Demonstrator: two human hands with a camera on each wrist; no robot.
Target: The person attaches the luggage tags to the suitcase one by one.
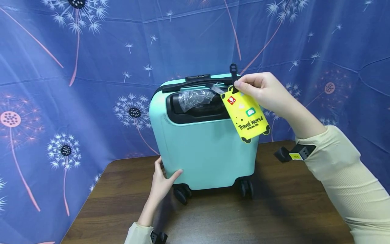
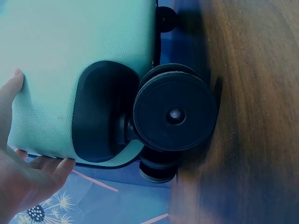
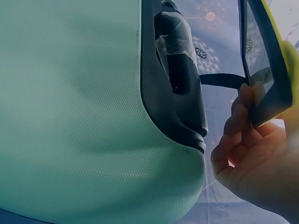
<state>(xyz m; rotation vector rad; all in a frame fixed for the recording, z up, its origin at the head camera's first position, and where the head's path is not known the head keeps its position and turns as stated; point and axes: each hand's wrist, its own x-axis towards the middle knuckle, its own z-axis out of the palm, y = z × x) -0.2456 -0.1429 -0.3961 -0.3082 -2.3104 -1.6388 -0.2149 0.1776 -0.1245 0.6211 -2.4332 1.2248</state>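
Cream sleeve [image 1: 344,176] at four o'clock leads to the right hand [image 1: 264,91], which tightly pinches a black strap [image 1: 233,72]; the yellow tag [image 1: 245,117] hangs just below, long axis toward five o'clock; the left hand [image 1: 161,182], thumb spread, grips the suitcase [image 1: 210,156] at seven o'clock.

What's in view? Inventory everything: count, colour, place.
Table: one, brown, foreground
Suitcase: one, mint green, standing on the table
Luggage tag: one, yellow, before the suitcase's upper right
Tag strap: one, black, at the tag's upper end
Recessed panel: one, black, suitcase's upper front
Plastic wrap: one piece, clear, in the recessed panel
Top fitting: one, black, suitcase's top edge
Casters: at least three, black, bottom corners
Dandelion-print cloth: one, blue, behind the table
Sleeves: two, cream, lower left and right
Wrist cameras: two, black, by the sleeve ends
Left grip: one, bare, holding the suitcase's lower left
Right grip: one, bare, pinching the tag strap
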